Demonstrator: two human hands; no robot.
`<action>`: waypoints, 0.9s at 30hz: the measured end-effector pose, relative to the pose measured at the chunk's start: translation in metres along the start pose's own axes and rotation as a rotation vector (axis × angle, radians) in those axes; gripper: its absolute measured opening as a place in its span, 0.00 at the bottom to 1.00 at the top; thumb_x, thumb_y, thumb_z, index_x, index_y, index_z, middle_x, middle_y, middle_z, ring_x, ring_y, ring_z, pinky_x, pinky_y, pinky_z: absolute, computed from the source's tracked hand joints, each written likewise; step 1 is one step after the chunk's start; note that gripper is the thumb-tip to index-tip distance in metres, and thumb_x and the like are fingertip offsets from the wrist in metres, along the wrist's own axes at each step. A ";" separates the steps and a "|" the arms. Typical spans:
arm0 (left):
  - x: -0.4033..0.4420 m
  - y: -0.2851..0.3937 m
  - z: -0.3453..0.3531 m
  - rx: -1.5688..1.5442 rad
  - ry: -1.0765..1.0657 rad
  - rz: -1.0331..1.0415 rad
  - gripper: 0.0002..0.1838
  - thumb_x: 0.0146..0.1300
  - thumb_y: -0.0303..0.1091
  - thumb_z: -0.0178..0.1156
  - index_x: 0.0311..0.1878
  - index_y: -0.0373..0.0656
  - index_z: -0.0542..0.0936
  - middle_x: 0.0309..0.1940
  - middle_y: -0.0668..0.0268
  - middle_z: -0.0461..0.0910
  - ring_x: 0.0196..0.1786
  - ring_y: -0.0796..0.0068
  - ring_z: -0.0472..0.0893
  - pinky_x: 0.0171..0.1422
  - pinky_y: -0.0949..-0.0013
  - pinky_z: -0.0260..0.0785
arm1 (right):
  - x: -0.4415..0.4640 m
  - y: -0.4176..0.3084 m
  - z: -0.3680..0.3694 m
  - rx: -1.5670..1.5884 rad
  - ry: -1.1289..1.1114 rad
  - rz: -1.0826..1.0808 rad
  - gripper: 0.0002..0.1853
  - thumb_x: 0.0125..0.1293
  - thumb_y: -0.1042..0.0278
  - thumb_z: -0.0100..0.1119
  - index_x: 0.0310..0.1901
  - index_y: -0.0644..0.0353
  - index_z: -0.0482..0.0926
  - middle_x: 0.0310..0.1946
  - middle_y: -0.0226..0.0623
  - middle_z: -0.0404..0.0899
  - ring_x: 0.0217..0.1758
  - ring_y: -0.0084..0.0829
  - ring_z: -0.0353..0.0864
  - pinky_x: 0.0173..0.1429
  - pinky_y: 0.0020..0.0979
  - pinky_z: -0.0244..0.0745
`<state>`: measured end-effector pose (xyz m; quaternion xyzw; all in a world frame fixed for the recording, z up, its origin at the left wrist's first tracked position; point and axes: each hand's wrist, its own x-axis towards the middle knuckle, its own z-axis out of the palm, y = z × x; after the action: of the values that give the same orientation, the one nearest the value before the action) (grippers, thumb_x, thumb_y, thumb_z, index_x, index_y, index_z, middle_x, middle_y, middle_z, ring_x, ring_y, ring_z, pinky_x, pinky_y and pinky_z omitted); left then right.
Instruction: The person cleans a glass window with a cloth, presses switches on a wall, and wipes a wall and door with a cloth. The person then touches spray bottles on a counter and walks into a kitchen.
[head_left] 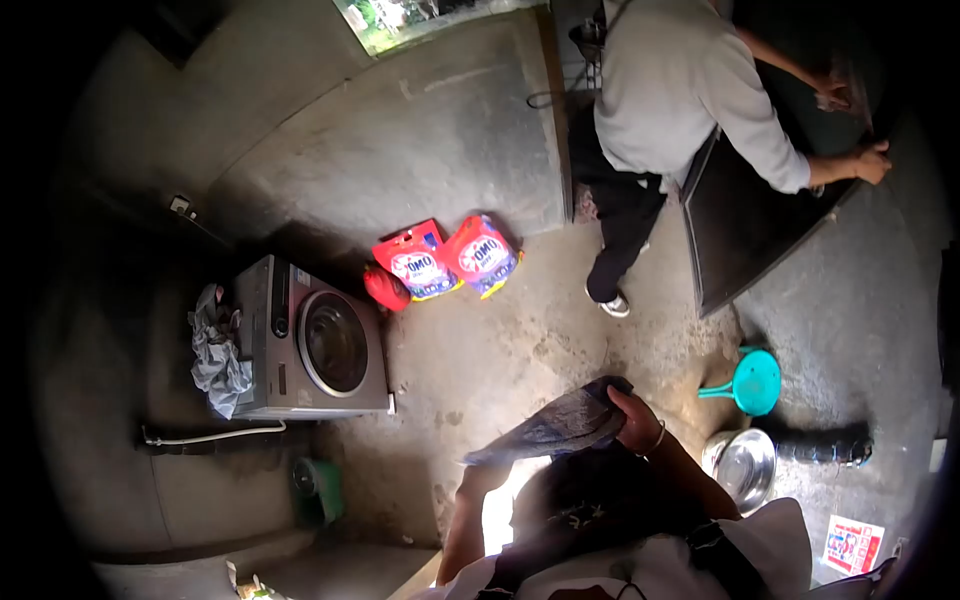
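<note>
In the head view we're watching our right hand (637,422) gripping the dark cloth (560,425), thumb pressing on its bunched right end. Over on the other side, our left hand (485,477) is touching the left end, but its fingers are hiding beneath the fabric, so we're not able to tell how far they're closing. The cloth is stretching between both hands, in front of our body and above the floor (540,340). Its long axis is running slantwise: one tip is pointing left and toward us, the bunched end right and away. Farther off, a washing machine (333,345) is standing at left, detergent bags (415,262) are resting ahead, and a co-worker (690,90) is leaning over a dark panel (740,230) at right.
</note>
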<state>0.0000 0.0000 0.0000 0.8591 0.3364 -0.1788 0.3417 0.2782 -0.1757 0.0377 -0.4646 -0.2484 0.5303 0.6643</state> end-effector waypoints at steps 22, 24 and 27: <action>0.213 0.081 -0.364 -1.656 0.193 0.366 0.18 0.72 0.39 0.45 0.58 0.40 0.70 0.45 0.65 0.74 0.47 0.76 0.76 0.48 0.71 0.71 | 0.391 -0.150 0.002 -0.135 0.073 0.275 0.35 0.65 0.53 0.57 0.69 0.49 0.53 0.57 0.38 0.69 0.63 0.36 0.68 0.59 0.48 0.71; 0.244 0.075 -0.380 -1.531 0.228 0.418 0.16 0.70 0.33 0.47 0.58 0.41 0.69 0.48 0.65 0.74 0.50 0.74 0.75 0.52 0.70 0.70 | 0.413 -0.170 0.023 -0.011 0.020 0.279 0.35 0.66 0.51 0.56 0.70 0.46 0.52 0.59 0.39 0.66 0.64 0.37 0.67 0.60 0.49 0.70; 0.294 0.065 -0.400 -1.147 0.148 0.418 0.20 0.67 0.28 0.52 0.61 0.42 0.67 0.53 0.66 0.72 0.53 0.77 0.73 0.55 0.71 0.68 | 0.459 -0.183 0.054 0.269 -0.175 0.234 0.37 0.66 0.45 0.52 0.72 0.41 0.47 0.65 0.38 0.61 0.67 0.38 0.63 0.65 0.47 0.65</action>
<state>0.2854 0.3815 0.1534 0.5964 0.2264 0.1617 0.7529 0.4645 0.2714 0.1484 -0.3494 -0.1761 0.6707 0.6301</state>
